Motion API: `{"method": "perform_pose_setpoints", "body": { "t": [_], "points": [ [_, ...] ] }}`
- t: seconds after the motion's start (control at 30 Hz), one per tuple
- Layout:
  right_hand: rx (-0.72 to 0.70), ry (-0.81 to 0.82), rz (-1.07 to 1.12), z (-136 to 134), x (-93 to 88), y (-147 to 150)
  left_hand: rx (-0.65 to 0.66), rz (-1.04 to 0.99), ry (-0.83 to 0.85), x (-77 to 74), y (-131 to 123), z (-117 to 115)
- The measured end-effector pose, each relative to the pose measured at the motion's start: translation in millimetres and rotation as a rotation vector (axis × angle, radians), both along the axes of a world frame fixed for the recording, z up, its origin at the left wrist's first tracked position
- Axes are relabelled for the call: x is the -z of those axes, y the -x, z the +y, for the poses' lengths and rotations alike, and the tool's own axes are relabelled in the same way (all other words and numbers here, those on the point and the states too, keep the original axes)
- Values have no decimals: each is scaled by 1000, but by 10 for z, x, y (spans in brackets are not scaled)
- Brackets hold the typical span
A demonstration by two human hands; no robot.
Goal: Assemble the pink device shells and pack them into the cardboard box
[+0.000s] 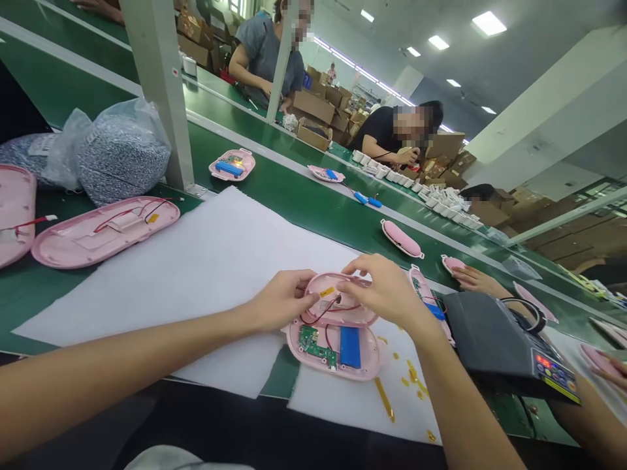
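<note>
1. At far left, a pink moulded plastic shell [14,215] sits at the edge of the green belt-topped bench [294,202], with clear plastic bags of speckled blue-grey pieces [125,153] behind it.
2. Next along, a long pink oval plastic housing [105,232] lies open, thin red wires crossing its inside, just beside a white foam sheet [196,274].
3. The person's left hand [281,300] is clenched, its fingers [311,297] gripping the near edge of a pink oval plastic lid [326,287].
4. Below the lid, an open pink plastic base [365,369] rests on white sheeting, holding a green circuit board [316,346] and a blue rectangular battery [350,347]. Thin red and black wires run up to the lid.
5. The right hand [386,290] grasps the lid's far edge with curled fingers [355,264].
6. Amber tape scraps [385,398] lie right of the base.
7. At far right stands a black machine with a red digital display [504,343], a co-worker's hand [477,281] just behind it.
</note>
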State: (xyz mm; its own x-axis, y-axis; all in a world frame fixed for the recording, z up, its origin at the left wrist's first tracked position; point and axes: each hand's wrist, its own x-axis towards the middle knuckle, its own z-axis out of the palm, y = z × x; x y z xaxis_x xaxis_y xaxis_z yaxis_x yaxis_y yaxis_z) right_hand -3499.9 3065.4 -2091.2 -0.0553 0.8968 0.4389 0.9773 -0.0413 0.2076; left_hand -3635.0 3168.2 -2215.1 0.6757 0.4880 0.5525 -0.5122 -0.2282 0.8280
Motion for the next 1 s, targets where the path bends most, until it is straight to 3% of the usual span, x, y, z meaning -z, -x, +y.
{"method": "perform_pose_setpoints", "body": {
  "t": [0.07, 0.3, 0.43, 0.53, 0.63, 0.73, 0.8, 0.9, 1.0],
  "points": [
    [-33, 80, 79, 1, -39, -28, -41, -19, -30, 4, 11, -8],
    [-132, 19, 169, -6, 79, -35, -265, -1, -288, -27, 16, -3],
    [-168, -27, 104, -319, 134, 50, -209, 101, -514, 34, 96, -12],
    [-179, 10, -39, -643, 304, 138, -85, 131, -756, 33, 147, -37],
    [-94, 54, -128, -799, 587, 124, -4, 89, -1054, -82, 196, -53],
    [-15, 133, -104, -737, 840, -20, -53, 204, -1225, -248, 332, -28],
    [-11, 220, -23, -648, 899, -140, -123, 324, -1246, -326, 484, 32],
    [13, 257, 113, -451, 748, -304, -292, 400, -1103, -378, 716, 262],
    [82, 110, 118, 11, 337, -460, -597, 353, -903, -474, 823, 719]
  ]
}}
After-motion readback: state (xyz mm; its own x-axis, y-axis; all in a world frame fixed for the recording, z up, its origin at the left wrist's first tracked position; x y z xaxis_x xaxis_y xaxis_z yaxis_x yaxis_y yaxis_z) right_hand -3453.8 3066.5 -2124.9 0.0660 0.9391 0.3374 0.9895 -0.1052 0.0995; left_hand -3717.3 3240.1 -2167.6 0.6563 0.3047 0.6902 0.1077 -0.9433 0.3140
